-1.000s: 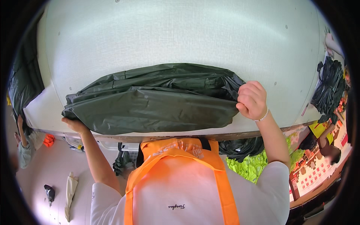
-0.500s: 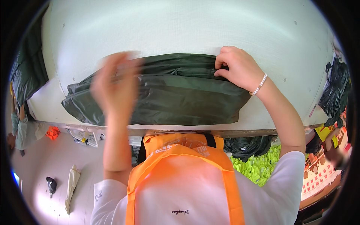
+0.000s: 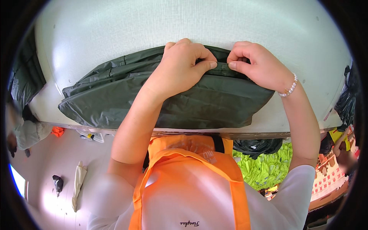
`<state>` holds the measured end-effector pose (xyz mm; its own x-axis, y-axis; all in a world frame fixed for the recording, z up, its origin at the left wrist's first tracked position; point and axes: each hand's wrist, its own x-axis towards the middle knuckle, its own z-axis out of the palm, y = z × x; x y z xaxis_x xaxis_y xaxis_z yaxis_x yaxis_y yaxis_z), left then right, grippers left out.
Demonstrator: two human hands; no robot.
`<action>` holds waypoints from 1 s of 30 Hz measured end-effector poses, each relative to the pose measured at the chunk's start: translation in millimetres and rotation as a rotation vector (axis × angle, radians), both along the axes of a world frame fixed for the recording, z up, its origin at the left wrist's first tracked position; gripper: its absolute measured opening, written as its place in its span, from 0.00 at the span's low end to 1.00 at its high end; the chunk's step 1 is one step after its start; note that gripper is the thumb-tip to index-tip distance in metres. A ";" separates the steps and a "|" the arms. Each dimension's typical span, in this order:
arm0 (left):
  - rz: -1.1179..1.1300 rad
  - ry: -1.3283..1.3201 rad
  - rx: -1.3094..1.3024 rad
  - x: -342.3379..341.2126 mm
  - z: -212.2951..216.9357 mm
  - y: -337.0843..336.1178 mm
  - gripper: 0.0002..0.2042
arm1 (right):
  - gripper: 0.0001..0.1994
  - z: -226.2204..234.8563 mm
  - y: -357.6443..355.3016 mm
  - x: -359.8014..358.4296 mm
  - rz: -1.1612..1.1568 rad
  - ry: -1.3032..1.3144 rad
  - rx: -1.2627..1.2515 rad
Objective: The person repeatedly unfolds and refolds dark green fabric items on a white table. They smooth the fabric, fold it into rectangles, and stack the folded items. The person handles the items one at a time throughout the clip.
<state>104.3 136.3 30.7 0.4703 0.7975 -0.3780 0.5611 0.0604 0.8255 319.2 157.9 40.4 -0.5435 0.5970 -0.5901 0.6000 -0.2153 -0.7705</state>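
Left hand (image 3: 180, 69): our fingers pinch the dark green garment (image 3: 115, 97) at its top edge.
Right hand (image 3: 257, 65): pinches the same edge.
Garment: folded on the white counter (image 3: 115, 30).

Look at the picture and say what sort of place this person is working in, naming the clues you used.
Probably a garment workshop or packing room. Both hands pinch a dark green folded garment on a broad white worktable, and a heap of bright yellow-green fabric lies below the table's edge.

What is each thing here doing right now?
Dark green garment: folded flat on the table.
Left hand: pinching the garment's top edge.
Right hand: pinching the same edge, close beside the left.
White table: holding the garment.
Bead bracelet: on the right wrist.
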 end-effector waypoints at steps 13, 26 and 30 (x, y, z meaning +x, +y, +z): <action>0.421 0.198 0.760 -86.6 55.2 -64.1 0.13 | 0.08 27.3 -31.8 37.7 -0.002 0.081 0.607; 0.456 0.915 0.740 -253.8 22.3 -116.7 0.31 | 0.17 27.3 -81.3 -3.4 -0.096 -0.473 1.220; 0.435 0.973 0.657 -275.4 -5.3 -103.5 0.31 | 0.28 13.6 -124.9 -25.3 0.084 -0.542 0.982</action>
